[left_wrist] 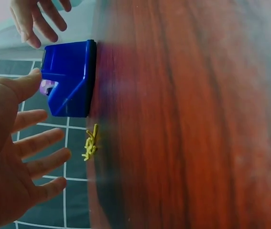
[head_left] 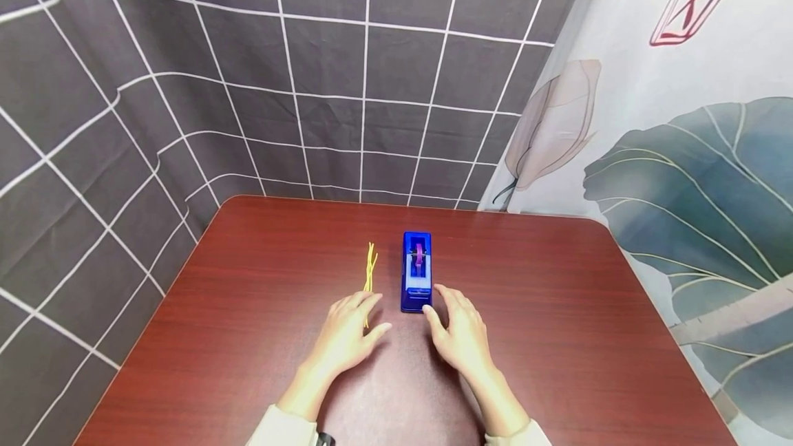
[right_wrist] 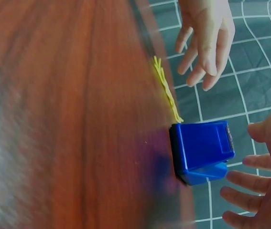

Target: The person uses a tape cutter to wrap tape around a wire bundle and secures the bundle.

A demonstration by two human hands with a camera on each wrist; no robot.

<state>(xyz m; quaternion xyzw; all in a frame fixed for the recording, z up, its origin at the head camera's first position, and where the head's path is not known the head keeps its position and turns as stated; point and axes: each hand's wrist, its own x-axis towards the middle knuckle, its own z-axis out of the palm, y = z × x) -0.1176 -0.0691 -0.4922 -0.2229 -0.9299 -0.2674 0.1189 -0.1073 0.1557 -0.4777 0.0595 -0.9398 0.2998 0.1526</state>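
Observation:
A blue tape dispenser with a small purple roll of tape stands on the table, its length running away from me. To its left lie several thin yellow strands, loosely bunched; their near part is partly behind my left hand. That hand hovers with fingers spread and holds nothing, as the left wrist view also shows. My right hand is beside the dispenser's near right corner, fingers apart and nothing in its grasp. Whether its fingertips touch the dispenser I cannot tell.
The reddish-brown wooden table has rounded far corners. Behind it and on the left hangs a dark grey curtain with white grid lines. A white curtain with large leaf prints hangs on the right.

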